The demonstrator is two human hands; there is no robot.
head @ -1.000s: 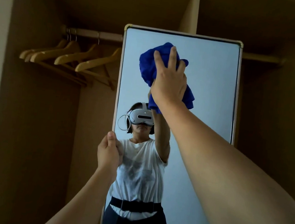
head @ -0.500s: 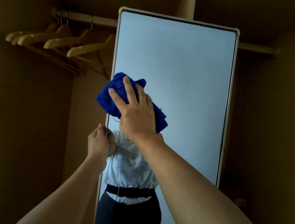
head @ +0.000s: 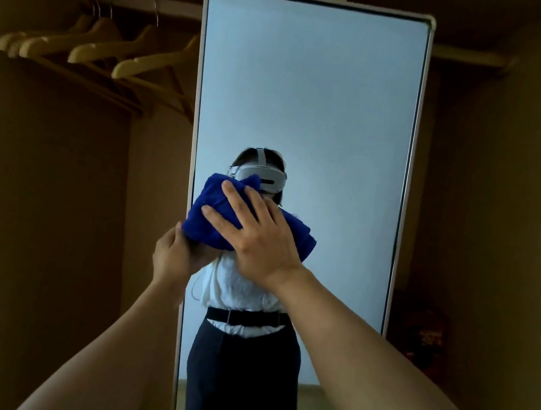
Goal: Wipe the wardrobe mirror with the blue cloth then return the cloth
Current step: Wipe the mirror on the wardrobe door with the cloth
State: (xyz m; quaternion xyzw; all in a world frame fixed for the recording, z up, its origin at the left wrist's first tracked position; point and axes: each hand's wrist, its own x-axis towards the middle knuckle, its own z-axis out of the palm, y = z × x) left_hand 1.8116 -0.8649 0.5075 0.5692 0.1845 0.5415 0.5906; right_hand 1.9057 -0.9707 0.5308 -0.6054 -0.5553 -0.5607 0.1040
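The right hand (head: 260,237) has carried the cloth (head: 213,218) down and leftward across the mirror (head: 325,93): a second ago it was up near the top of the glass, half a second ago at mid-height over the left rim, and now it sits a little lower, touching the top of the left hand (head: 174,256). Its fingers lie spread and fairly straight over the bunched cloth, pressing it flat to the glass rather than pinching it.

The left hand has stayed where it was, curled round the mirror's left rim just under the cloth; it seems to steady the frame.

So the stroke has run from the top of the pane down to the gripping hand. My reading is that the wipe is under way but far from done: the glass to the right of the right hand and all of it below both hands looks not yet covered in this pass. The next stroke probably has to clear the left hand, or that hand must shift. Returning the cloth is not yet begun.
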